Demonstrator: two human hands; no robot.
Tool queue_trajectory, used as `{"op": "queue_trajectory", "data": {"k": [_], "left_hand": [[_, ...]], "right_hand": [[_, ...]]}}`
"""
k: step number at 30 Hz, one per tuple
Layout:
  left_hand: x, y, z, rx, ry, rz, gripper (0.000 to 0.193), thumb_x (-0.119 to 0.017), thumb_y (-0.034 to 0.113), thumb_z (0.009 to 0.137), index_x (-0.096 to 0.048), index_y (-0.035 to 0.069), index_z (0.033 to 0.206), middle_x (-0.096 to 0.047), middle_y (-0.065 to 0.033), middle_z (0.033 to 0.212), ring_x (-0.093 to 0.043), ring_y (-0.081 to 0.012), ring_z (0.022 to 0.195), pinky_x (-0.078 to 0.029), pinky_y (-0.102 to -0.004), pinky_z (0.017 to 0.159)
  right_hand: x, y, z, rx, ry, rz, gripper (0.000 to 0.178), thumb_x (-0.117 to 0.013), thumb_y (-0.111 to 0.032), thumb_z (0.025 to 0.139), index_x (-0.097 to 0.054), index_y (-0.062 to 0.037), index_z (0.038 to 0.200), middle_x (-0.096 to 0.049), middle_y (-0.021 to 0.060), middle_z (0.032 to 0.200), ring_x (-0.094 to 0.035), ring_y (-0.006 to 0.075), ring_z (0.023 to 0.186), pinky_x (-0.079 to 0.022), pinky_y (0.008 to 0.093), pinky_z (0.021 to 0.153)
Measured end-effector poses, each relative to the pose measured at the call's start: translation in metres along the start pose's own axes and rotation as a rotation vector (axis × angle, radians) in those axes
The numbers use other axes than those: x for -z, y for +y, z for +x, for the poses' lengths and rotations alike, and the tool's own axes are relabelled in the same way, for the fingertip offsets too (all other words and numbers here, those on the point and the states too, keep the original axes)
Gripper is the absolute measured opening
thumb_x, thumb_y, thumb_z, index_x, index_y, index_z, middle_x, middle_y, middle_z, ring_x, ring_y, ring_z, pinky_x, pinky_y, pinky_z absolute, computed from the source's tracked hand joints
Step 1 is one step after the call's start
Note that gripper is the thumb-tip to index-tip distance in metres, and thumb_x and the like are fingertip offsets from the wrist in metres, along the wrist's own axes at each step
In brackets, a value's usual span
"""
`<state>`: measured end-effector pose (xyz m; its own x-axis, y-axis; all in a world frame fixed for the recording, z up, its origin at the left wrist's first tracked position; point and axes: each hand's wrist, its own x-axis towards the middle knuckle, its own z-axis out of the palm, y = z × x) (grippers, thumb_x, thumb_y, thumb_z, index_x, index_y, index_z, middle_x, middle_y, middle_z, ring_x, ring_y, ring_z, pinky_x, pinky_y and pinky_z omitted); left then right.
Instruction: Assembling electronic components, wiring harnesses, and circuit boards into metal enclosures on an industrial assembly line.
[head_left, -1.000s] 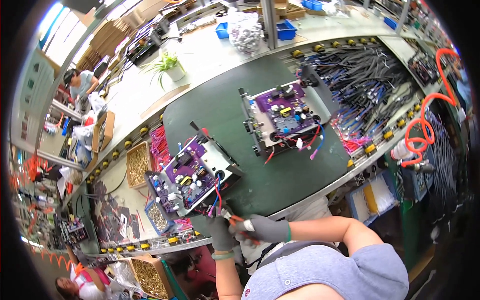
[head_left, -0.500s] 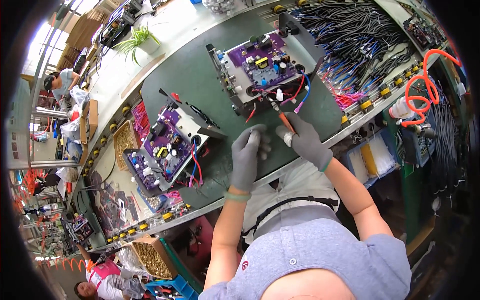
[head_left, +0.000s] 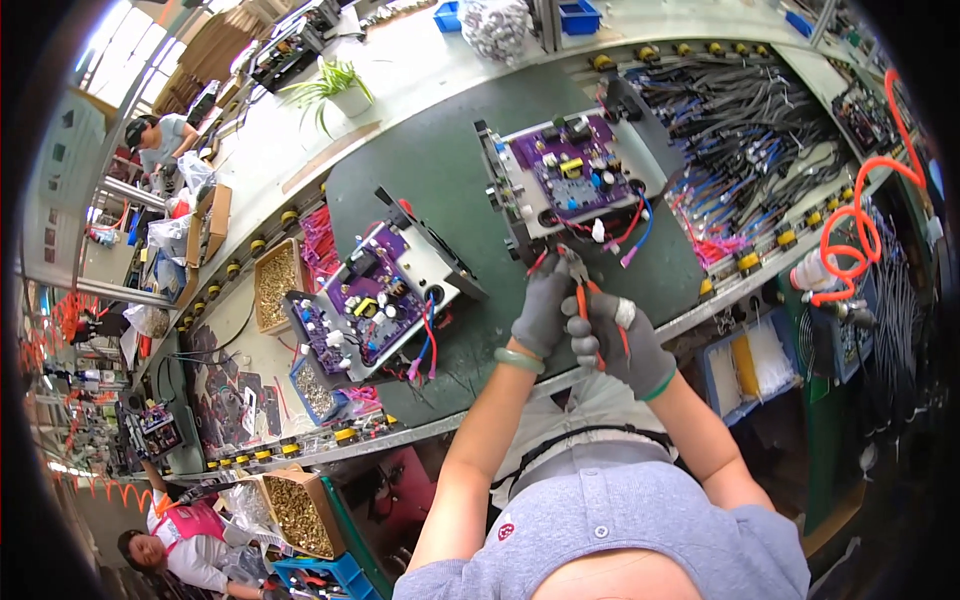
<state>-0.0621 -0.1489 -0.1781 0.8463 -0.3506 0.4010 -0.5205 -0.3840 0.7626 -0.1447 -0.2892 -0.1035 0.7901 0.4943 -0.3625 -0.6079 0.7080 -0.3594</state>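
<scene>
My right hand (head_left: 630, 345), in a grey glove, is closed around pliers with orange handles (head_left: 625, 316); the handles are spread apart. The pliers' metal jaws (head_left: 574, 264) reach up to the fingertips of my gloved left hand (head_left: 542, 312). Those fingers are pinched on a red wire (head_left: 539, 263) at the near edge of a metal chassis; the wire's tip is partly hidden. A purple circuit board (head_left: 570, 165) is mounted in this chassis, with red and blue leads (head_left: 643, 215) hanging at its right. To the left stands a similar unit with a purple board (head_left: 370, 300).
A green mat (head_left: 440, 160) covers the bench. Bundled black cables (head_left: 730, 120) lie at the right, beside a coiled orange air hose (head_left: 850, 215). Boxes of small parts (head_left: 276, 285) stand at the left. Two other people work farther off to the left.
My left hand has moved up and right to the red wire and closed on it. The pliers have turned more upright beside it, their handles now spread. The whole view has shifted slightly.
</scene>
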Motion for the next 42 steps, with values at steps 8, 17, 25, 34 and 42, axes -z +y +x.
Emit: {"op": "queue_trajectory", "data": {"k": [8,17,25,34,42], "left_hand": [[0.036,0.026,-0.013,0.657,0.017,-0.839,0.026,-0.047,0.026,0.101,-0.062,0.006,0.095,-0.056,0.0009,0.067,-0.047,-0.0073,0.052,-0.037,-0.0230,0.047],[0.195,0.023,-0.161,0.772,-0.076,-0.034,0.023,-0.063,0.018,0.094,-0.072,0.005,0.110,-0.072,-0.0113,0.103,-0.068,-0.0194,0.094,-0.053,-0.0354,0.086],[0.283,-0.006,-0.171,1.018,-0.263,1.066,0.069,-0.076,0.041,0.077,-0.054,0.017,0.138,-0.055,-0.0117,0.139,-0.048,-0.0293,0.132,-0.039,-0.0507,0.105],[0.206,-0.087,-0.182,0.619,0.357,0.312,0.049,-0.079,0.026,0.078,-0.064,0.005,0.121,-0.070,-0.0137,0.113,-0.066,-0.0278,0.105,-0.049,-0.0378,0.095],[0.180,-0.077,-0.155,0.586,0.496,0.192,0.045,-0.080,0.018,0.074,-0.064,0.003,0.114,-0.073,-0.0136,0.103,-0.071,-0.0265,0.093,-0.054,-0.0369,0.083]], "right_hand": [[0.013,0.019,-0.011,-0.082,0.235,-0.224,0.031,-0.054,-0.037,0.098,-0.057,-0.0112,0.116,-0.049,-0.0032,0.081,-0.044,0.0096,0.062,-0.037,0.0258,0.054],[0.194,-0.154,-0.049,0.553,0.234,-0.395,0.039,-0.052,-0.032,0.102,-0.055,-0.0025,0.128,-0.065,0.0133,0.120,-0.064,0.0236,0.109,-0.054,0.0431,0.092],[0.253,-0.270,0.032,0.764,1.374,-1.700,0.049,-0.064,-0.023,0.094,-0.053,-0.0005,0.136,-0.059,0.0166,0.132,-0.059,0.0273,0.118,-0.046,0.0371,0.098],[0.109,-0.166,0.040,0.660,0.395,-1.917,0.048,-0.078,-0.006,0.070,-0.060,-0.0028,0.114,-0.069,0.0127,0.094,-0.068,0.0247,0.085,-0.053,0.0366,0.074],[0.192,-0.175,0.078,0.830,0.689,-1.681,0.037,-0.074,-0.007,0.070,-0.064,0.0005,0.105,-0.070,0.0183,0.092,-0.069,0.0347,0.086,-0.052,0.0403,0.075]]}}
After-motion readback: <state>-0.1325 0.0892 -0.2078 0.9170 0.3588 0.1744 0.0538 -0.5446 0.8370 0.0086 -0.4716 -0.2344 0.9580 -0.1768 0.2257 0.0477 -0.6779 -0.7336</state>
